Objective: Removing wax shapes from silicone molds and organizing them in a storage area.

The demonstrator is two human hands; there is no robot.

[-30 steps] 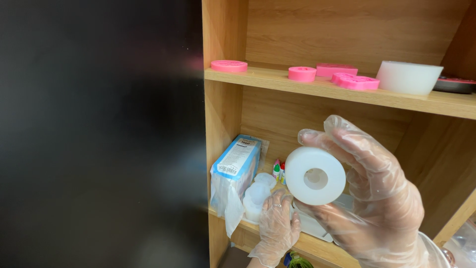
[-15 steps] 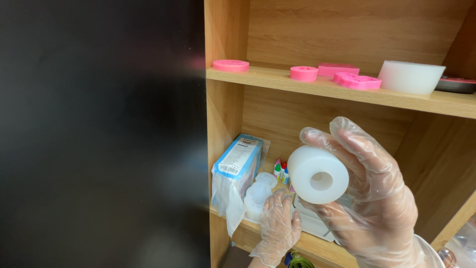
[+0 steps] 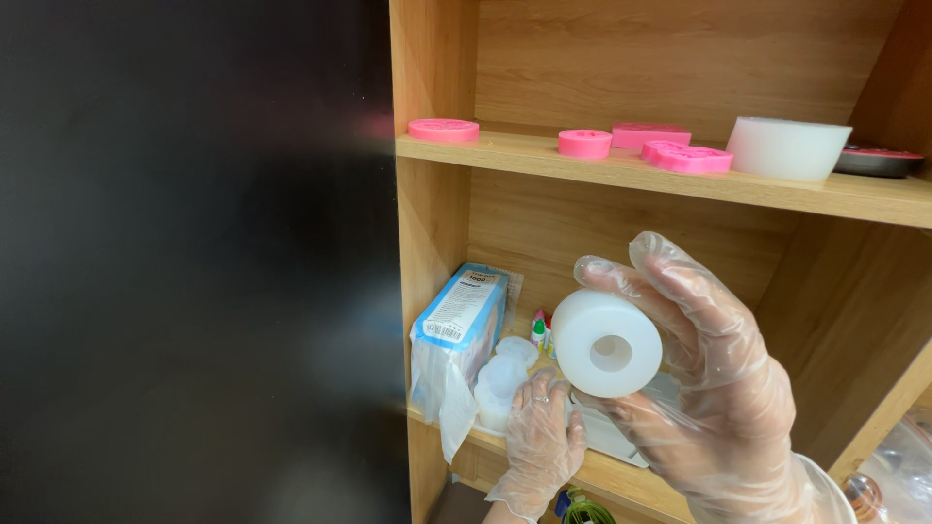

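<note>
Wooden shelf point(image 3: 621, 175) carries pink moulds. Below it, the right hand point(image 3: 718, 388) has its fingers clamped on a white ring mould point(image 3: 607, 343); the left hand point(image 3: 539, 442), fingers together, rests on translucent moulds point(image 3: 500, 378).

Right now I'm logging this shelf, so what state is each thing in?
White ring mould: held up in right hand, hole facing the camera.
Left hand: resting on translucent moulds, lower shelf.
Blue-and-white packet: upright against the side wall.
Pink moulds: lying flat, upper shelf.
White bowl: upright.
</note>
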